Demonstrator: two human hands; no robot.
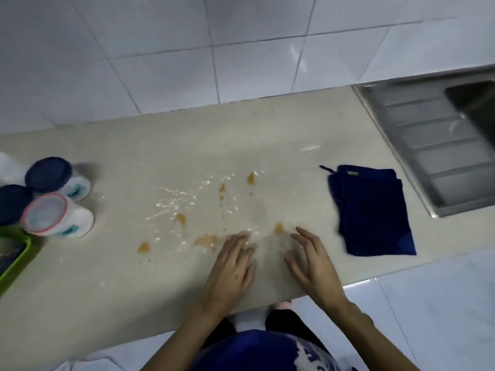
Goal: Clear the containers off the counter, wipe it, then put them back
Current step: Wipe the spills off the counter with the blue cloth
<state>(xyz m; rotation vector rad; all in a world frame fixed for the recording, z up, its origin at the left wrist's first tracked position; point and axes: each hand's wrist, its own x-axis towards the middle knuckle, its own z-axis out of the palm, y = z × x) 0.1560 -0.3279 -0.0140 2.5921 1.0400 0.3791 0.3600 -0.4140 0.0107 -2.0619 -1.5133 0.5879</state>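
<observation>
So far the clearing part seems to be done: at the far left of the worktop point(112, 277) the containers are sitting bunched together, a blue-lidded jar point(57, 178), a pink-rimmed jar point(56, 215) in front of it and another dark lid point(12, 203) at the frame edge, just beside a green tray point(16, 257) that is only partly showing. Moving right, the middle stretch is lying bare but dirty, with brown spots point(180, 219) and pale splashes point(174, 200) spreading across it, so the wiping is not looking started. Next, the left hand point(230, 269) is resting flat and open on the surface near the front edge, holding nothing, and the right hand point(312, 259) is hovering just beside it, fingers spread and equally empty. Further right, a folded dark blue cloth point(375, 212) is lying untouched, apart from both hands, with the steel sink drainer point(428, 145) beyond it. By my reading, taking up the cloth, wiping, and returning the jars are all still waiting.
</observation>
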